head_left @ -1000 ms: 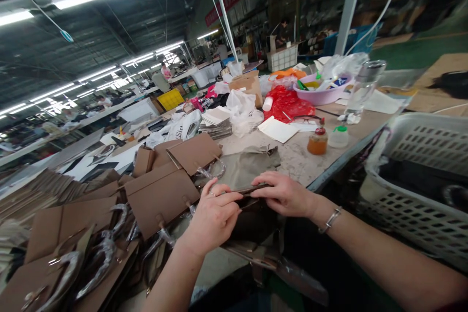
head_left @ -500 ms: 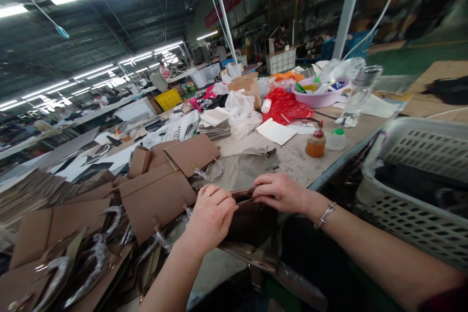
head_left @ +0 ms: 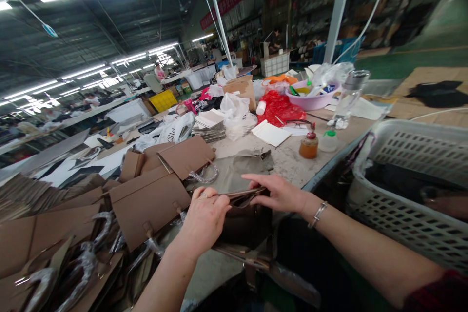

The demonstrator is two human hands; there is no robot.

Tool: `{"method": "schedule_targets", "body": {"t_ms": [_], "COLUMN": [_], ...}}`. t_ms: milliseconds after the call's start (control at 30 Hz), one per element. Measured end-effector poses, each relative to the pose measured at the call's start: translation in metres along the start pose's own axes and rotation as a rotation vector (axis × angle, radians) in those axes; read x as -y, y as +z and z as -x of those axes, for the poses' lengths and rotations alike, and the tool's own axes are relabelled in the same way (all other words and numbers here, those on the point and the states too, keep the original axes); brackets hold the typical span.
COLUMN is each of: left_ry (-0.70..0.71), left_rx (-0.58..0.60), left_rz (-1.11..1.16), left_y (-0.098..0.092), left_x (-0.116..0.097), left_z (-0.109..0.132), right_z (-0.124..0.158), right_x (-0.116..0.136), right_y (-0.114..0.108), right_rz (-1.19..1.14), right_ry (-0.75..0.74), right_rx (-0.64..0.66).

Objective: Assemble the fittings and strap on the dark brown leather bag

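Note:
A dark brown leather bag [head_left: 245, 226] stands at the table's near edge, its mouth facing up. My left hand [head_left: 204, 218] is closed on the bag's top rim at the left. My right hand [head_left: 278, 193] rests on the rim at the right, thumb under the edge and fingers laid along it. A silver bracelet sits on my right wrist. Brown bag panels [head_left: 151, 202] with plastic-wrapped handles lie just left of my hands. An olive cloth [head_left: 237, 172] is spread beyond the bag.
A white plastic basket [head_left: 413, 190] with dark pieces stands at the right. An amber glue bottle [head_left: 308, 145], a green-capped bottle [head_left: 328, 140], glasses, a red bag [head_left: 280, 106], a purple basin [head_left: 313, 99] and a clear bottle [head_left: 347, 95] sit further back. People work at distant tables.
The view has shifted slightly left and down. My right hand's fingers have stretched along the bag's rim, and my left hand has slid a little along the same edge.

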State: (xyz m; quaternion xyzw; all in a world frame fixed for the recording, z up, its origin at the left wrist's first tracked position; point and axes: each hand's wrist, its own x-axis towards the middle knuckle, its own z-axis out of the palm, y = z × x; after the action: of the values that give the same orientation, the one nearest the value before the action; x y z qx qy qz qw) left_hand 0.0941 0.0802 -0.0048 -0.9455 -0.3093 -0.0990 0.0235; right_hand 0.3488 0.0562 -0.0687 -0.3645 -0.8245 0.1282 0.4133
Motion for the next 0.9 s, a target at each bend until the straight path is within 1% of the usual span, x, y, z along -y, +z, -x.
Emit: {"method": "schedule_targets", "body": {"t_ms": [67,167,333,433,600,700,767,833,900], "left_ry": [-0.008,-0.038,-0.136,-0.175,-0.170,-0.240,-0.291,-0.331,-0.370], "left_rx": [-0.024,-0.073,-0.135,-0.176,-0.292,-0.350,-0.344,-0.283,-0.224], "left_rz": [-0.019,-0.059,-0.109,-0.079,0.005,0.044,0.118,0.185,0.202], "left_y": [0.002,0.005,0.007,0.011,0.019,0.020,0.021,0.022,0.022], "left_x": [0.001,0.001,-0.002,0.000,0.007,0.007,0.005,0.004,0.004], "left_z": [0.000,0.000,0.000,0.001,0.003,0.001,-0.001,-0.002,-0.002], "right_z": [0.001,-0.001,-0.008,-0.011,-0.010,-0.008,-0.006,-0.005,-0.007], "right_x": [-0.004,-0.007,0.002,0.007,0.009,0.009,0.009,0.011,0.016], "right_y": [0.002,0.003,0.001,0.000,0.005,0.008,0.006,0.000,-0.007], "right_rz": [-0.022,-0.058,-0.109,-0.115,-0.051,0.014,0.044,0.053,0.055], "right_ry": [0.021,0.035,0.121,0.159,0.172,0.171,0.170,0.163,0.157], "right_rx": [-0.038,-0.059,-0.067,-0.077,-0.076,-0.065,-0.036,0.024,0.091]}}
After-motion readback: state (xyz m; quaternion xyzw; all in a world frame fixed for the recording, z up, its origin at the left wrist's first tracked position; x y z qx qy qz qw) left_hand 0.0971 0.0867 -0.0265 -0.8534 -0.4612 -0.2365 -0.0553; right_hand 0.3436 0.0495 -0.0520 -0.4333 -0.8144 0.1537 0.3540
